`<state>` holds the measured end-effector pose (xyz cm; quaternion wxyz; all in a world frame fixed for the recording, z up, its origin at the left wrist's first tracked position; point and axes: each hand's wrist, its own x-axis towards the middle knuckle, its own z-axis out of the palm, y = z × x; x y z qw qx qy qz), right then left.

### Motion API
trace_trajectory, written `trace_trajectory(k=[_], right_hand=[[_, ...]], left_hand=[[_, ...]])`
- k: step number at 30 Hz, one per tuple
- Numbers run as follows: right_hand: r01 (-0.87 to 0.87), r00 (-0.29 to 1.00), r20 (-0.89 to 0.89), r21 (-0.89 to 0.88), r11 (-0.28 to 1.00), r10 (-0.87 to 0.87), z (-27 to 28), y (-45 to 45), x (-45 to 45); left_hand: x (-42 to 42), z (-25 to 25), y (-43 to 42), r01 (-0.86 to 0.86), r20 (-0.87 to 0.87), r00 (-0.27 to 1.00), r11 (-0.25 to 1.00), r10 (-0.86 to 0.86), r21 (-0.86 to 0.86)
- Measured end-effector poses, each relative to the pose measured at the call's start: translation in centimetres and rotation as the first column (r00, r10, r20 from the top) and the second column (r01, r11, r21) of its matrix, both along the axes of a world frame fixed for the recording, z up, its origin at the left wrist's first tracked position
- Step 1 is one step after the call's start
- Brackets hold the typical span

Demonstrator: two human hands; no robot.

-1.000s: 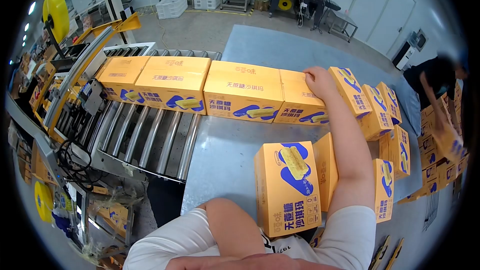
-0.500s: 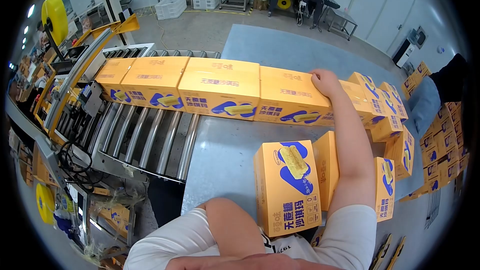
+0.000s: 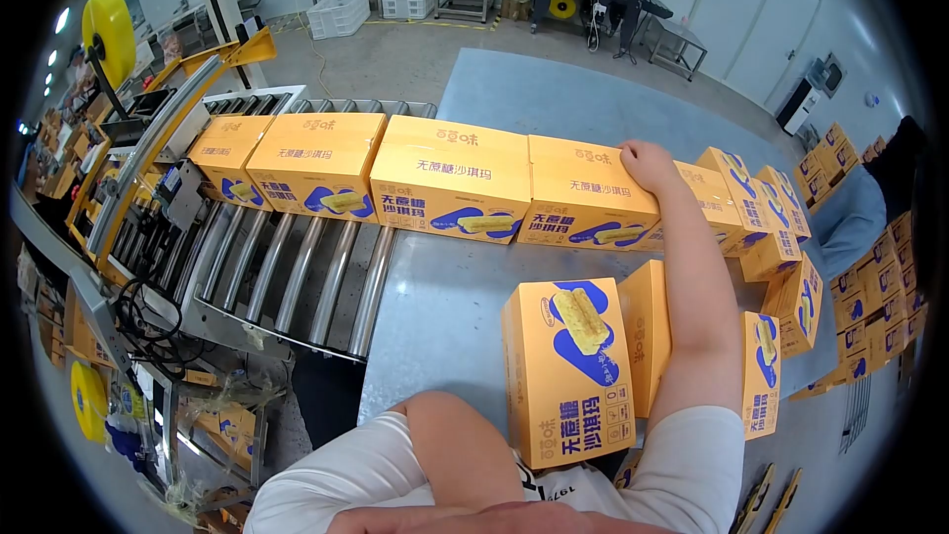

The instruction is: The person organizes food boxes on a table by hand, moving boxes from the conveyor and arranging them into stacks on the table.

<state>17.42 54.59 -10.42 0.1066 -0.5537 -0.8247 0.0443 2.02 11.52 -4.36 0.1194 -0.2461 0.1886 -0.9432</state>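
Note:
My right hand rests at the top right end of a yellow-orange carton, its fingers curled over the edge beside the neighbouring carton. This carton stands in a row that runs left onto the rollers, with another carton touching its left side. Blue and purple print marks the cartons' fronts. Below my right arm, a larger-looking carton stands close to my body, beside another carton partly hidden by the arm. My left arm is folded near my body; its hand is hidden.
A roller conveyor joins the grey metal table on the left, with a strapping machine frame over it. Several cartons crowd the table's right side. More cartons are stacked beyond, near a person's blue sleeve.
The row of cartons has shifted a little to the right, most clearly in its middle. My right hand has moved slightly right with it. The cartons near my body have not moved.

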Motion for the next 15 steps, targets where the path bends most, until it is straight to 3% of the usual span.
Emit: trace_trajectory(k=[15], right_hand=[[0.017, 1.0, -0.009, -0.017, 1.0, -0.018, 0.31, -0.43, -0.18]], left_hand=[[0.31, -0.1, -0.14, -0.005, 0.003, 1.0, 1.0, 0.005, 0.008]])
